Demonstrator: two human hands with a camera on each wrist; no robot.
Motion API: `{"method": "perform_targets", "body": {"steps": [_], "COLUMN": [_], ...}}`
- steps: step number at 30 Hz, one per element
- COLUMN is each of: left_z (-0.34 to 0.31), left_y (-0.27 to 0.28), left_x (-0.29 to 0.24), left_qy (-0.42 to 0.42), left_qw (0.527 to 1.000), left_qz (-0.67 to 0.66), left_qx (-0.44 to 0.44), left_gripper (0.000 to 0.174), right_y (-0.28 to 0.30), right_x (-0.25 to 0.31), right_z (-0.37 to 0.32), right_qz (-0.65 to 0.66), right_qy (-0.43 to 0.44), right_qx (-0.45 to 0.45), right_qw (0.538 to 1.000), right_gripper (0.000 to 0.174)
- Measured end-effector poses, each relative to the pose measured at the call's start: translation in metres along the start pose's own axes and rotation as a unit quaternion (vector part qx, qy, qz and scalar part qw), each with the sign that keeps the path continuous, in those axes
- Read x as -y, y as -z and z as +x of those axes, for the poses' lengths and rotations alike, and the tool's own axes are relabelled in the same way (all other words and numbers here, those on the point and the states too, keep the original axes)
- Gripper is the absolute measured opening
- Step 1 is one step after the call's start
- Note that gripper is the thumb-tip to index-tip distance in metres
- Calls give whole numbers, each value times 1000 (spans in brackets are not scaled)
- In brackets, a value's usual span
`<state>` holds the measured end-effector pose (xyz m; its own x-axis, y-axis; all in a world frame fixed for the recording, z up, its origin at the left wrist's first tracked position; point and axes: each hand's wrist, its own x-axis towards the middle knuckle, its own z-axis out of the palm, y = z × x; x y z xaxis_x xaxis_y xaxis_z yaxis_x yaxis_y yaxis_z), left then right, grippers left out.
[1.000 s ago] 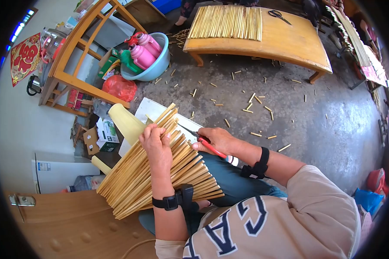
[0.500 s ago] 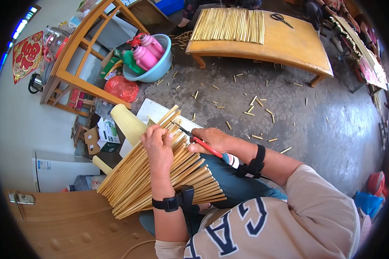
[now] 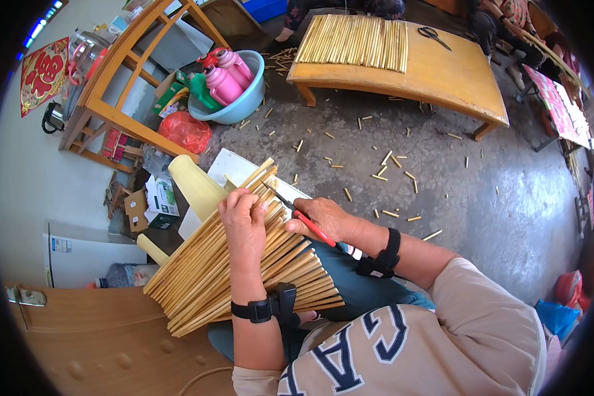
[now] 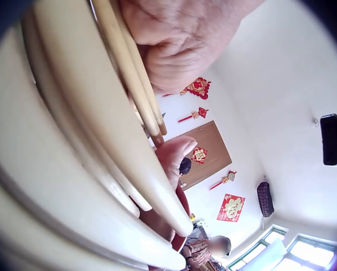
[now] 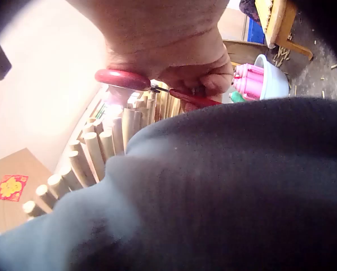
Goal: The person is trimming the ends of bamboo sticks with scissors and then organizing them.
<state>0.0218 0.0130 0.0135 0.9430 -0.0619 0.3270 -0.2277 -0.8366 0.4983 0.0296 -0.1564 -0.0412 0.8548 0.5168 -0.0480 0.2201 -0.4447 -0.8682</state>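
Observation:
A mat-like row of straw-coloured sticks lies across the person's lap, its sticks fanned out at the lower right. My left hand grips the sticks near their upper end, fingers curled over the top. In the left wrist view, sticks fill the near side, with the palm beside them. My right hand holds red-handled shears, whose dark blades point up and left at the stick ends beside the left hand. The right wrist view shows the red handles within that hand; the trouser leg hides the blades.
A white board and a pale yellow roll lie beyond the sticks. Cut stick pieces litter the floor. Farther off stand a wooden table bearing another stick mat and scissors, and a blue basin holding pink flasks.
The shears have shifted left and up, so their blades now overlap the stick ends near my left hand. My left hand keeps its grip on the sticks.

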Motion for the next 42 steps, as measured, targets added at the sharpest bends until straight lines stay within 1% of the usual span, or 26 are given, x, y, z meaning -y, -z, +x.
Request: {"method": "perform_targets", "body": {"steps": [4, 5, 6, 7, 9, 12, 16, 18, 22, 24, 28, 30, 33, 35, 37, 39, 40, 42], "left_z": [2, 3, 3, 3, 3, 3, 3, 2, -1, -1, 0, 0, 0, 1, 2, 0, -1, -2], "left_y": [-4, -5, -5, -6, -7, -7, -6, -7, -10, -11, -11, -12, -13, -11, -10, -10, -12, -10], "left_x": [7, 8, 7, 7, 7, 8, 8, 7, 6, 6, 9, 12, 13, 12, 10, 10, 10, 8], "left_qy": [-28, -36, -36, -31, -23, -16, -16, -17, -17, -15, -21, -22, -18, 10, 6, 3, 3, 12], "left_qw": [1000, 999, 999, 999, 999, 999, 999, 999, 999, 999, 999, 999, 999, 1000, 1000, 1000, 999, 998], "left_qz": [-6, -7, -8, -18, -29, -31, -31, -24, -27, -38, -41, -42, -37, -29, -27, -23, -35, -49], "left_qx": [-8, -8, -8, -8, -6, -5, -12, -13, -5, -8, -14, -14, -15, -2, -1, 2, 11, 22], "left_gripper": [14, 14, 14, 14, 13, 11, 11, 11, 12, 12, 12, 12, 12, 12, 12, 11, 12, 12], "right_y": [-2, -2, -1, 0, 0, 0, 2, -1, -1, -3, -3, -4, -4, -4, -5, -7, -7, -3], "right_x": [0, 1, 2, 2, 2, -2, -4, -6, -2, -2, -1, -2, -5, -6, -8, -10, -8, -4], "right_z": [-1, -2, -3, -3, -5, -7, -5, -1, 0, -2, -3, -4, -3, -3, 0, 2, 3, 6], "right_qz": [-11, 12, 34, 34, 84, 92, 75, 4, 6, 47, 46, 76, 73, 64, 55, -8, -7, -2], "right_qy": [-10, -27, -43, -44, -66, -68, -58, -20, -33, -47, -50, -46, -48, -46, -41, 8, 8, -26], "right_qx": [-11, -15, -19, -19, -33, -31, -22, -56, -45, -58, -53, -58, -50, -49, -46, -101, -100, -62], "right_qw": [1000, 999, 998, 998, 994, 993, 995, 998, 998, 996, 996, 994, 995, 996, 997, 995, 995, 998], "right_gripper": [83, 78, 75, 75, 68, 65, 67, 69, 71, 71, 70, 67, 66, 66, 67, 65, 65, 73]}}
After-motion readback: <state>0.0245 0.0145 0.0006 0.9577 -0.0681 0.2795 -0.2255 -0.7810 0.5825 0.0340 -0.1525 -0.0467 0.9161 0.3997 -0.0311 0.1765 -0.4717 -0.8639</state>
